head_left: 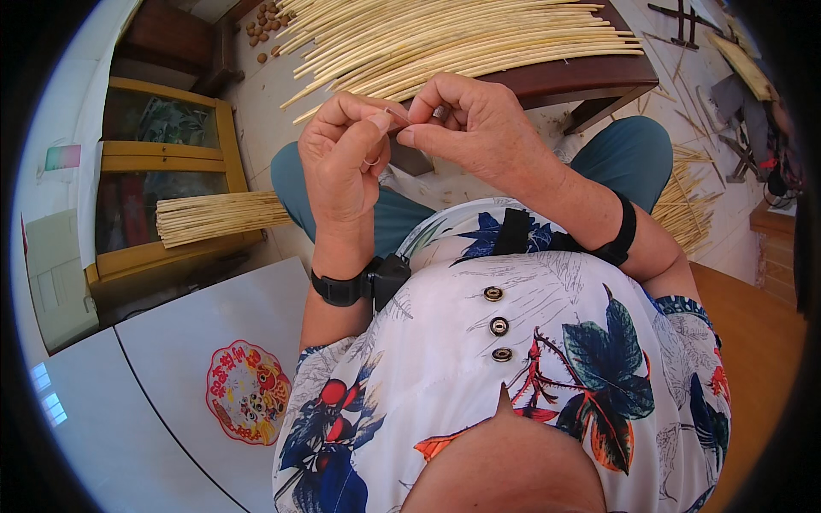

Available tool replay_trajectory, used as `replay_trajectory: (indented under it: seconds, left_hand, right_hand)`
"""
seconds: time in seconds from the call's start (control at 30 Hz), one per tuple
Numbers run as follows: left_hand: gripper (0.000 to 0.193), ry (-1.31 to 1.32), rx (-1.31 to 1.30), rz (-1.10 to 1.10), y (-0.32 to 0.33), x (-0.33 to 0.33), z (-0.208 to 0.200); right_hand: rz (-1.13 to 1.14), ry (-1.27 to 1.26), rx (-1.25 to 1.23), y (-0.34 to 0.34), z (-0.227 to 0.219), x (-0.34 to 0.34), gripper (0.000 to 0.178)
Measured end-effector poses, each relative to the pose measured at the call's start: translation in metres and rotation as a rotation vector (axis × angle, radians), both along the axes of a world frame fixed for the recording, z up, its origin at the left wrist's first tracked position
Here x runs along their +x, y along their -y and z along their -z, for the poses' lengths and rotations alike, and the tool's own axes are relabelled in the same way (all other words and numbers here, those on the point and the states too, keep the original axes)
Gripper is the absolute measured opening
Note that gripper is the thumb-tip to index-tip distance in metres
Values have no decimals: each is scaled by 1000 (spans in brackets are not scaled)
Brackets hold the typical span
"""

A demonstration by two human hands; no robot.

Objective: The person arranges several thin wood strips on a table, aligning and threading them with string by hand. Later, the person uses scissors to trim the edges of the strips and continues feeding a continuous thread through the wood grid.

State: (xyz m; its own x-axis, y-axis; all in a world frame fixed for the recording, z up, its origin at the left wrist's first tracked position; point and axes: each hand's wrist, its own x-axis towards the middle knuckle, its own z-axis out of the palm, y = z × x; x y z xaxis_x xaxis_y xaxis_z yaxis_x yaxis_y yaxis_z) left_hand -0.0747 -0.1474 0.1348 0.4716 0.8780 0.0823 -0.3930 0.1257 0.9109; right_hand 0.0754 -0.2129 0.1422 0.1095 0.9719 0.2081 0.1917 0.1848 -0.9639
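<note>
My left hand (345,154) and my right hand (489,130) meet in front of me, above my lap. Thumb and forefinger of each are pinched together, the tips almost touching. A tiny pale, thin bit shows at the left fingertips; it is too small to name. What the right fingertips hold, if anything, is hidden. Just beyond both hands, many long, pale peeled sticks (462,53) lie side by side on a dark red-brown table (590,80). Neither hand grips these sticks.
A bundle of sticks (218,215) lies left of my knee, beside a yellow-framed glass cabinet (162,160). More thin sticks (691,198) lie to the right. Round brown balls (265,26) are on the floor at far left. A white-topped unit (184,333) stands at lower left.
</note>
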Motion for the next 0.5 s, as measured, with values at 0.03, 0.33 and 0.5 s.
replay_trajectory:
  seconds: [0.03,0.33,0.5]
  left_hand:
    - [4,0,-1,0,0,0,0]
    - [2,-76,13,67,1,-1,0]
    - [3,-234,101,118,4,-1,-5]
  right_hand:
    - [0,1,-6,0,0,0,15]
    - [31,-140,29,0,-2,0,16]
    - [43,30,129,-1,5,1,12]
